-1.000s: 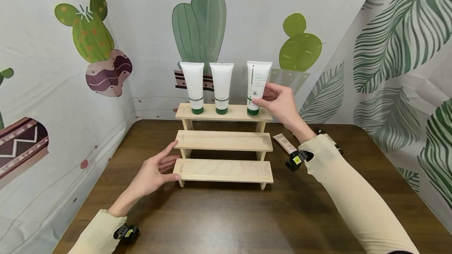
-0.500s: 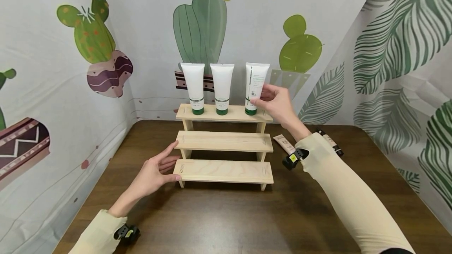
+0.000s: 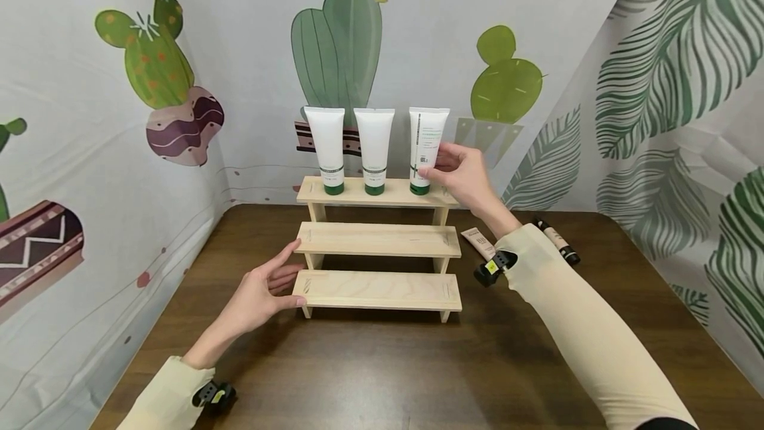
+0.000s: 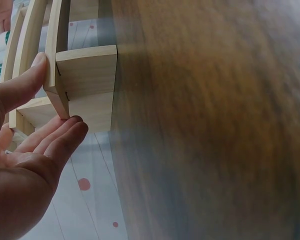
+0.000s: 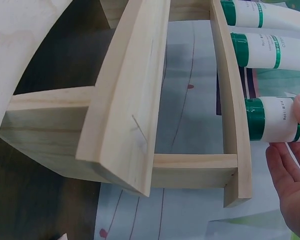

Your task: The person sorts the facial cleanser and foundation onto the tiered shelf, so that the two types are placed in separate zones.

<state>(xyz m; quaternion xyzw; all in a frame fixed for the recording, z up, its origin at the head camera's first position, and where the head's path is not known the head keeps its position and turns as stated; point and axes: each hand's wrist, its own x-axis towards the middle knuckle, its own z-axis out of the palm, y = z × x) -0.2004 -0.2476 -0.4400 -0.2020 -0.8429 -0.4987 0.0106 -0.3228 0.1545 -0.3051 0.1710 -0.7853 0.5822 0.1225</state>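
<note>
My right hand (image 3: pixel 468 174) pinches a white squeeze tube (image 3: pixel 428 138) with a green cap, upright at the right part of the top step of a wooden three-step display rack (image 3: pixel 379 239). In the right wrist view, the held tube's green cap (image 5: pixel 255 119) is right at the top board. Two similar tubes, a left one (image 3: pixel 326 141) and a middle one (image 3: pixel 375 144), stand on their caps on that step. My left hand (image 3: pixel 256 294) holds the rack's left end, thumb (image 4: pixel 27 82) on the lowest board and fingertips at its end edge.
On the brown table (image 3: pixel 382 370), right of the rack, lies a beige tube (image 3: pixel 479 242), partly hidden by the wrist camera. Farther right is a beige-and-black tube (image 3: pixel 558 241), partly behind the right sleeve. A cactus-printed cloth (image 3: pixel 256 85) hangs close behind the rack.
My right hand has shifted left with its tube, bringing it closer to the middle tube and slightly turning it more upright. My left hand stays on the rack.
</note>
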